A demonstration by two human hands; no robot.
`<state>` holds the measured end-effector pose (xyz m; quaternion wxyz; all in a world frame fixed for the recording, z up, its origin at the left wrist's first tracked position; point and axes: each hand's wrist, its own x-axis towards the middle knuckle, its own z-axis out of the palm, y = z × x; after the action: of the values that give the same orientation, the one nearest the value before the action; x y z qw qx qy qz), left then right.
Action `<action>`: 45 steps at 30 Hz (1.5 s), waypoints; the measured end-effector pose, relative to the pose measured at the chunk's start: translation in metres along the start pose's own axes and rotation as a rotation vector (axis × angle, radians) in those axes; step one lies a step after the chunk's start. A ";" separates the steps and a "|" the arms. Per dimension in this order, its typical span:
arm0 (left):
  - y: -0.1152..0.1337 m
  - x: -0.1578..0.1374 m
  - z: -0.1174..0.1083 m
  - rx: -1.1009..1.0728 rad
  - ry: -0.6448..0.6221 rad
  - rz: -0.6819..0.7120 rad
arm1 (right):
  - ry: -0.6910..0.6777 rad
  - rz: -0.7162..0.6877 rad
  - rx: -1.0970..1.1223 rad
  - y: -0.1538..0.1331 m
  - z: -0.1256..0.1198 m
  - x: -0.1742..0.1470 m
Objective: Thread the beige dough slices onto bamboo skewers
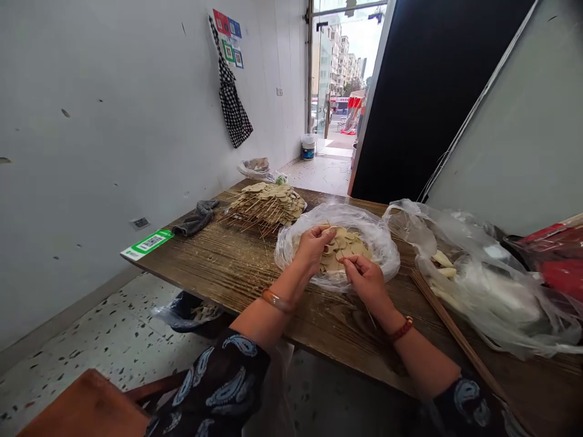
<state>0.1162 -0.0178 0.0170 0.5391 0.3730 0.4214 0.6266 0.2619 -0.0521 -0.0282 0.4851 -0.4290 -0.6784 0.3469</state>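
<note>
A clear plastic bag (387, 243) lies spread open on the wooden table, with thin pale slices (348, 243) heaped in it. Over the left part of that heap, my left hand (314, 247) is closed, pinching what looks like a pale slice between thumb and fingers. My right hand (365, 278) is closed on a thin wooden skewer (371, 317), whose rear end sticks out below the palm. The skewer's front part is hard to make out against the slices. To the left of the bag stands a stack of skewered slices (268, 203), sticks pointing toward me.
A bundle of bare skewers (449, 328) lies on the table (228, 267) at right, beside a plastic bag (496, 297) of pale pieces. A dark cloth (197, 220) and a green code card (148, 244) sit at left. Under the edge is a lined bin (191, 315).
</note>
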 end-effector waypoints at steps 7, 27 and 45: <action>-0.014 0.003 0.006 -0.047 -0.005 -0.011 | 0.013 0.075 -0.034 -0.003 -0.004 0.002; -0.016 0.001 -0.005 0.088 0.049 0.113 | 0.195 0.230 0.114 0.004 -0.022 0.010; 0.004 0.032 -0.053 1.579 -0.328 0.600 | 0.247 0.215 0.186 -0.004 -0.026 0.017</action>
<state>0.0609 0.0073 0.0017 -0.0126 0.8201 0.5342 0.2044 0.2831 -0.0364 -0.0108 0.5623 -0.4916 -0.5291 0.4027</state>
